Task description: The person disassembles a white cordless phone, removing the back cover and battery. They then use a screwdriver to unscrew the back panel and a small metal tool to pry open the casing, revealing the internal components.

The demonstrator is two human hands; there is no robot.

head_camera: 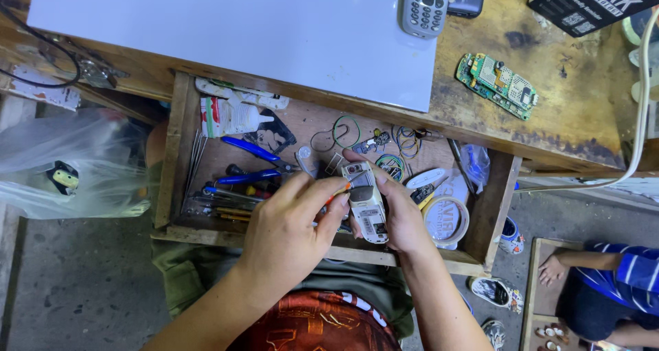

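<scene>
My right hand (406,222) grips a small white mobile phone (367,207) with its back side up, over an open wooden drawer (171,152). My left hand (292,231) pinches a thin orange-handled screwdriver (334,197), whose tip rests at the upper part of the phone. Both hands hover just above the drawer's front edge.
The drawer holds blue-handled pliers (250,150), a glue bottle (233,116), wire coils (347,131), a tape roll (446,220) and several small tools. On the bench lie a white sheet (240,28), a grey keypad phone (424,6), a green circuit board (498,84) and a dark box (590,1). Another person (611,282) sits low right.
</scene>
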